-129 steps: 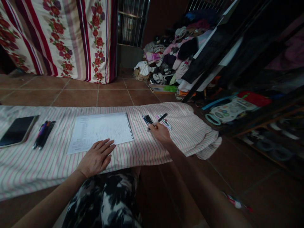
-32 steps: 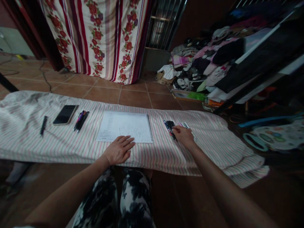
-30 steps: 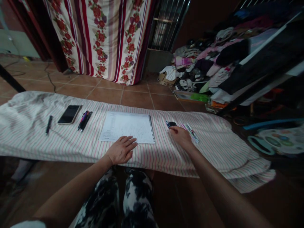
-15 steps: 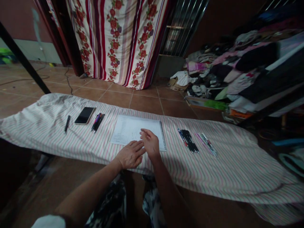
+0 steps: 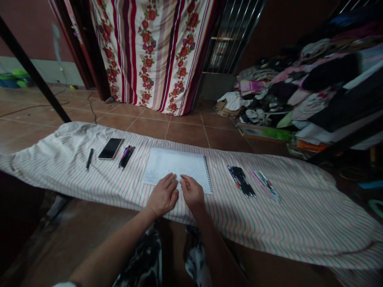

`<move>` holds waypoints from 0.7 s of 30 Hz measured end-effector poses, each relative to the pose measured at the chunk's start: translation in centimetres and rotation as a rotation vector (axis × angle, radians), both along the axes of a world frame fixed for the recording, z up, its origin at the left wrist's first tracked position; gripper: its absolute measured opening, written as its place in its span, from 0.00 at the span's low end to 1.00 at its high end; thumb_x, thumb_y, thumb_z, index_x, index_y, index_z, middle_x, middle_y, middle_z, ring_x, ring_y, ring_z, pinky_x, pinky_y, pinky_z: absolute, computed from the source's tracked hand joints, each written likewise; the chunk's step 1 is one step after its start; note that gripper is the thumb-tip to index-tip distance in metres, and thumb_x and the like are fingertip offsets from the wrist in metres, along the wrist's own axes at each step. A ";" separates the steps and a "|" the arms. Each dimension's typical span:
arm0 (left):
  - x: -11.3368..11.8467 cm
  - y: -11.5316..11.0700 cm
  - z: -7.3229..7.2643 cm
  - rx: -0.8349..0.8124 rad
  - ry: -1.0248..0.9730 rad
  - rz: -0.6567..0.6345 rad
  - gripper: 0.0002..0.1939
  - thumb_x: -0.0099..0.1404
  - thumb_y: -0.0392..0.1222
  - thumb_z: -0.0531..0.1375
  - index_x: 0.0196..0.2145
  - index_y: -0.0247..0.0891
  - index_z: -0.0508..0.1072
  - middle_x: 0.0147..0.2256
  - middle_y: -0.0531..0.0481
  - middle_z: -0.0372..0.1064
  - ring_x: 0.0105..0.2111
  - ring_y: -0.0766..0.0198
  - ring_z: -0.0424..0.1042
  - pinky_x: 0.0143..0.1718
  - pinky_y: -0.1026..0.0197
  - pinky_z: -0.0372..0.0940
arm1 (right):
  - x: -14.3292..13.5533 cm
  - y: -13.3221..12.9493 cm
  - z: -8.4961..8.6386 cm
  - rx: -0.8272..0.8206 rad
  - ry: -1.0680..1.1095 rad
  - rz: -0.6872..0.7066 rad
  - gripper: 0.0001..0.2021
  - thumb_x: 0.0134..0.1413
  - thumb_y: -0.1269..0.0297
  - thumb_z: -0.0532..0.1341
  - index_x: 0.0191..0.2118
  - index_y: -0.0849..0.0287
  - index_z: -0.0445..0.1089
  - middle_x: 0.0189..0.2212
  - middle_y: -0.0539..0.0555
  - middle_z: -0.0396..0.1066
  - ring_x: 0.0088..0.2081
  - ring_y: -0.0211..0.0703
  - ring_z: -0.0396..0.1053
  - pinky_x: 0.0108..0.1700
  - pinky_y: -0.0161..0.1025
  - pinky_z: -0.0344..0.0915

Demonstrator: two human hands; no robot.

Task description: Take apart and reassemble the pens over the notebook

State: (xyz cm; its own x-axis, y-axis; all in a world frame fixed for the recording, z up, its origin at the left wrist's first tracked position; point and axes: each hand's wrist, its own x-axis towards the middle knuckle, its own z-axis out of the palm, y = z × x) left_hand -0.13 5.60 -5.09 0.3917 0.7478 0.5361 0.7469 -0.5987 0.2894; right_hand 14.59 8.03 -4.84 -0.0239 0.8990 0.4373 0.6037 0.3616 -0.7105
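Note:
A spiral-bound notebook (image 5: 179,161) lies on the striped cloth, its wire spiral on the right side. My left hand (image 5: 164,195) rests flat over its near edge, fingers stretched forward, palm down. Beside it, my right hand (image 5: 193,193) is closed over the lower part of the page, thumb and fingers drawn together. Whether anything small is in that pinch is hidden. Faint print shows on the page, too blurred to read. The fingertips of both hands are close to each other but apart.
Left of the notebook lie a bunch of pens (image 5: 127,156), a phone (image 5: 111,148) and a single black pen (image 5: 89,159). To its right are dark pens (image 5: 242,181) and lighter pens (image 5: 265,185). The striped cloth (image 5: 287,223) covers the table. Piled clothes (image 5: 281,87) stand beyond.
My right hand has come down and turned from its raised, tilted pose to the page. My left hand has slid out from beneath it and flattened. The view has shifted slightly.

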 end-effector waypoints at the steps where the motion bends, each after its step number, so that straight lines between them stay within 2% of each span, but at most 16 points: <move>1: -0.1 0.1 -0.1 0.009 -0.029 0.069 0.16 0.64 0.36 0.50 0.48 0.32 0.67 0.55 0.37 0.62 0.60 0.51 0.54 0.57 0.45 0.59 | 0.0 -0.1 0.1 0.003 -0.010 0.002 0.14 0.57 0.62 0.52 0.42 0.58 0.72 0.37 0.57 0.76 0.37 0.43 0.74 0.42 0.39 0.70; 5: -2.0 0.9 0.4 0.024 -0.034 0.251 0.14 0.63 0.35 0.50 0.46 0.34 0.68 0.56 0.36 0.61 0.62 0.48 0.50 0.56 0.41 0.58 | 0.4 -0.2 0.3 -0.006 -0.011 -0.028 0.14 0.58 0.63 0.51 0.42 0.60 0.72 0.38 0.59 0.75 0.37 0.44 0.74 0.40 0.40 0.70; 7: -4.0 1.6 1.0 0.025 -0.001 0.344 0.15 0.63 0.36 0.50 0.47 0.34 0.68 0.56 0.36 0.61 0.62 0.46 0.49 0.56 0.38 0.55 | 0.6 -0.3 0.3 -0.010 0.005 -0.025 0.14 0.58 0.63 0.52 0.42 0.60 0.72 0.37 0.58 0.75 0.37 0.44 0.73 0.40 0.40 0.71; 10: -7.5 2.7 1.8 0.030 0.039 0.563 0.18 0.61 0.37 0.51 0.48 0.30 0.67 0.56 0.32 0.60 0.62 0.41 0.49 0.55 0.37 0.52 | 0.6 -0.2 0.3 -0.012 0.025 -0.019 0.14 0.57 0.63 0.52 0.42 0.60 0.72 0.37 0.58 0.75 0.37 0.44 0.73 0.39 0.39 0.71; 13: -10.5 3.2 1.6 0.048 0.069 0.731 0.18 0.62 0.39 0.51 0.48 0.29 0.67 0.54 0.31 0.63 0.60 0.39 0.51 0.54 0.38 0.52 | 0.5 0.0 0.5 -0.011 0.039 -0.016 0.14 0.57 0.62 0.52 0.42 0.59 0.72 0.36 0.58 0.76 0.37 0.44 0.74 0.39 0.39 0.71; 16: -11.9 3.2 0.9 0.034 0.126 0.784 0.17 0.63 0.39 0.49 0.46 0.27 0.68 0.51 0.30 0.66 0.59 0.38 0.54 0.54 0.39 0.52 | 0.4 0.3 1.0 -0.021 0.051 -0.013 0.14 0.56 0.62 0.52 0.41 0.59 0.72 0.35 0.57 0.76 0.36 0.44 0.74 0.38 0.39 0.71; 21: -12.0 3.2 0.1 0.043 0.177 0.762 0.17 0.63 0.39 0.49 0.44 0.27 0.69 0.50 0.29 0.66 0.56 0.41 0.58 0.55 0.41 0.50 | 0.2 0.5 1.6 -0.017 0.048 -0.025 0.14 0.57 0.62 0.52 0.41 0.60 0.72 0.35 0.59 0.76 0.35 0.44 0.73 0.37 0.39 0.71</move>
